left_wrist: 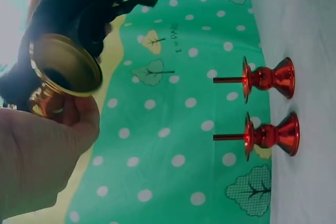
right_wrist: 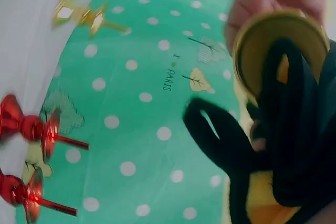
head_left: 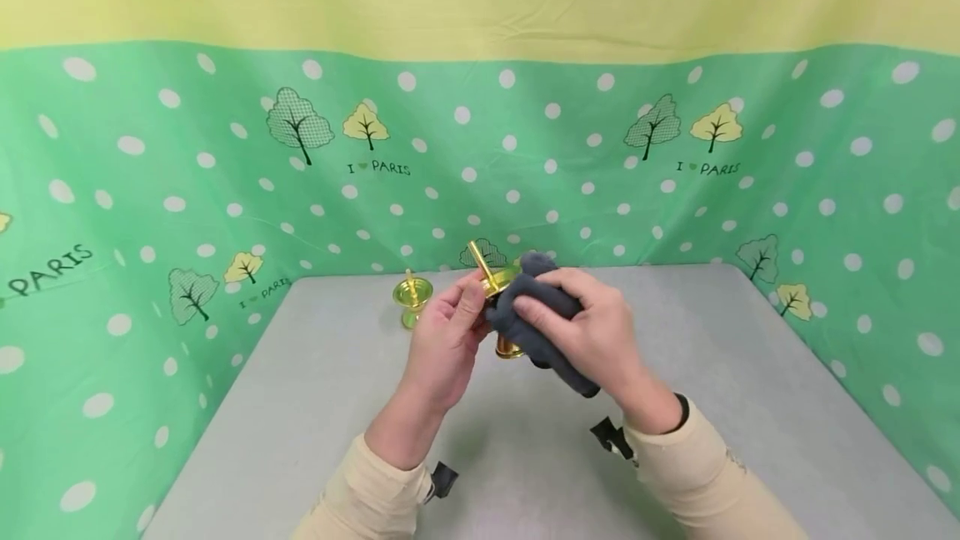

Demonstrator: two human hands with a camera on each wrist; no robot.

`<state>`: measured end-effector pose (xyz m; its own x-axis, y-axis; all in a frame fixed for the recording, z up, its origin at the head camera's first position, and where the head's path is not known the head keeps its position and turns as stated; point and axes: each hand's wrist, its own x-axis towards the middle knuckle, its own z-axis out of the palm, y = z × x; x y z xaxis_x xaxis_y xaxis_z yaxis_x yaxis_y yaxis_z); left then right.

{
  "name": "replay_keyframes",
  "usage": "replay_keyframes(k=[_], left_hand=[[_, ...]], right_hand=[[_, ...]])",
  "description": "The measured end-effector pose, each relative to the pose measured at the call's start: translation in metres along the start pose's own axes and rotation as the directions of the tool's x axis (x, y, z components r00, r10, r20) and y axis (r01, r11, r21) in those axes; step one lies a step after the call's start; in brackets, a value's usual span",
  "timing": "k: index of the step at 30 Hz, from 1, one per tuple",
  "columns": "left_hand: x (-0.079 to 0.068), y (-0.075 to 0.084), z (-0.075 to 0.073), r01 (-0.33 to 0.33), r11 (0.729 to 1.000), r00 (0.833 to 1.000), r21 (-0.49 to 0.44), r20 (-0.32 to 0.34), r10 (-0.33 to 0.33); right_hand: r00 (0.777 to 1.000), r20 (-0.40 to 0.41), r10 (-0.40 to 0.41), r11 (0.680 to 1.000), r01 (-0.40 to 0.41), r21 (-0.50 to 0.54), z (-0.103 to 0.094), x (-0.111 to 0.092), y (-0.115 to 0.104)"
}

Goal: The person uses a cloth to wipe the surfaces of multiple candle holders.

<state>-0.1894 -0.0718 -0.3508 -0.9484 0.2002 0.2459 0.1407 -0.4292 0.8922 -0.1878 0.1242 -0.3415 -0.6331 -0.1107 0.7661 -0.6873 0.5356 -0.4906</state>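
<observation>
My left hand holds a shiny gold candle holder, thumb and fingers around its middle. It has a thin upright rod, a dish and a flared base; the hollow underside of the base faces the left wrist camera. In my right hand a dark grey cloth is bunched, gripped between thumb and fingers. The cloth lies against the held candle holder and covers part of it. In the right wrist view, a fold of cloth overlaps the hollow round base.
Another gold candle holder stands upright on the grey table, left of the hands. Two red candle holders stand side by side, hidden behind the hands in the head view. A green and yellow patterned curtain surrounds the table.
</observation>
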Motion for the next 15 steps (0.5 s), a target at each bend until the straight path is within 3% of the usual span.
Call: replay_keyframes(k=[2, 4, 6, 7, 9, 11, 13, 15], left_hand=[[0.001, 0.001, -0.002, 0.016, 1.0, 1.0, 0.021, 0.025, -0.017], [0.003, 0.001, -0.005, 0.037, 0.999, 0.999, 0.035, 0.035, -0.038], [0.003, 0.001, -0.007, 0.058, 0.998, 0.998, 0.039, 0.017, -0.059], [0.003, 0.001, -0.008, 0.064, 0.997, 0.998, 0.041, 0.002, -0.064], [0.003, 0.002, -0.009, 0.068, 0.997, 0.997, 0.046, -0.043, -0.066], [0.004, 0.002, -0.009, 0.069, 0.996, 0.994, 0.06, -0.094, -0.063], [0.004, 0.002, -0.007, 0.068, 0.994, 0.989, 0.09, -0.135, -0.056], [0.004, 0.003, -0.004, 0.067, 0.99, 0.985, 0.12, -0.166, -0.047]], right_hand=[[0.986, 0.059, 0.156, 0.986, -0.159, 0.048, -0.004, 0.005, 0.003], [0.961, 0.112, 0.254, 0.966, -0.258, 0.018, -0.007, 0.007, 0.007], [0.949, 0.132, 0.286, 0.958, -0.286, -0.02, -0.008, 0.007, 0.013], [0.953, 0.132, 0.271, 0.962, -0.27, -0.027, -0.008, 0.005, 0.016], [0.98, 0.116, 0.163, 0.986, -0.158, -0.055, -0.008, -0.001, 0.022], [0.995, 0.102, -0.008, 0.992, 0.02, -0.121, -0.007, -0.009, 0.025], [0.974, 0.091, -0.208, 0.95, 0.223, -0.218, -0.003, -0.018, 0.022], [0.933, 0.081, -0.35, 0.877, 0.357, -0.321, 0.003, -0.025, 0.018]])
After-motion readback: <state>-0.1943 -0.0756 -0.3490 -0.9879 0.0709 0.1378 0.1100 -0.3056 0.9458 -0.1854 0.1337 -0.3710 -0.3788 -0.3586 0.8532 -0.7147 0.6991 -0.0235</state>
